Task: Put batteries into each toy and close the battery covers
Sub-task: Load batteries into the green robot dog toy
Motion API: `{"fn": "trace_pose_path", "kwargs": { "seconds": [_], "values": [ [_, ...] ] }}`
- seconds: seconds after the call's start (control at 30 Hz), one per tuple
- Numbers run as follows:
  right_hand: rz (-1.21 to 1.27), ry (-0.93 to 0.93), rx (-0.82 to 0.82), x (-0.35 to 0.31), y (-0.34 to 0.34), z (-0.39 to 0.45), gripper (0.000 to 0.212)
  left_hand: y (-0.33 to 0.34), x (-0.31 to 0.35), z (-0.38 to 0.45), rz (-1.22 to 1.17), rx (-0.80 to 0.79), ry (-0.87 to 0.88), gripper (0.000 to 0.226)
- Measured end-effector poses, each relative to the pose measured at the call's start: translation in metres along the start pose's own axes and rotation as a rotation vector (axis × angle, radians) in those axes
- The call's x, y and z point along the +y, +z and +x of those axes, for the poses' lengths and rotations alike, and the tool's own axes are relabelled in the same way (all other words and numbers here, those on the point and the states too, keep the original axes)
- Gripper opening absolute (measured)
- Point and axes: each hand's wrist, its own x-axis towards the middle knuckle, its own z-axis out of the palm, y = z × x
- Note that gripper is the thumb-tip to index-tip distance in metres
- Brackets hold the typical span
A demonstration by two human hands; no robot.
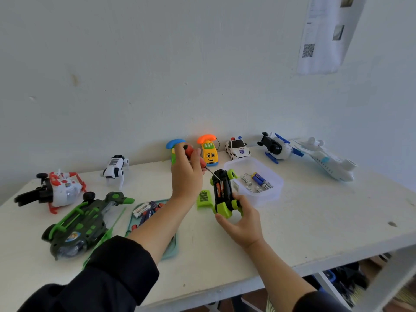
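My right hand (242, 224) grips a black and green toy car (222, 193) upside down on the white table (315, 226). Its battery bay is uncovered, with batteries showing inside. My left hand (186, 174) holds a red-handled screwdriver (195, 157), whose metal tip touches the top of the battery bay. The car's green battery cover (204, 198) lies loose on the table just left of the car. A clear plastic tub (270, 194) with several batteries stands right behind the car. A teal tray (173, 246) with more batteries lies partly under my left forearm.
Along the wall stand a blue-topped toy phone (174, 144), an orange and yellow toy phone (209, 152), a police car (237, 148), a white and blue helicopter (278, 147) and a white plane (328, 161). At left are a robot dog (114, 168), a red-white helicopter (56, 189) and a green helicopter (81, 224).
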Motion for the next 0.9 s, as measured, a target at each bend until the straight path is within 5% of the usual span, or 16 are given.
{"fn": "trace_pose_path", "kwargs": {
  "seconds": [0.27, 0.4, 0.53, 0.67, 0.77, 0.9],
  "values": [
    [-0.135, -0.082, -0.164, 0.001, 0.003, -0.005, 0.063, -0.001, -0.006, 0.053, 0.226, -0.201, -0.288, 0.015],
    [-0.165, -0.092, -0.161, 0.0, 0.004, -0.005, 0.065, -0.007, -0.006, 0.055, 0.184, -0.168, -0.366, 0.018],
    [-0.128, -0.069, -0.123, 0.002, 0.005, -0.003, 0.067, -0.017, -0.005, 0.051, 0.323, -0.123, -0.177, 0.017],
    [-0.113, -0.047, -0.078, 0.004, 0.005, -0.001, 0.065, -0.018, -0.005, 0.033, 0.654, -0.475, 0.022, 0.013],
    [-0.09, -0.024, -0.042, 0.004, 0.006, 0.0, 0.061, -0.014, -0.01, 0.01, 0.569, -0.686, -0.013, 0.025],
    [-0.081, -0.011, -0.006, 0.005, 0.005, 0.0, 0.058, -0.009, -0.02, -0.013, 0.536, -0.701, 0.019, 0.042]
  ]
}}
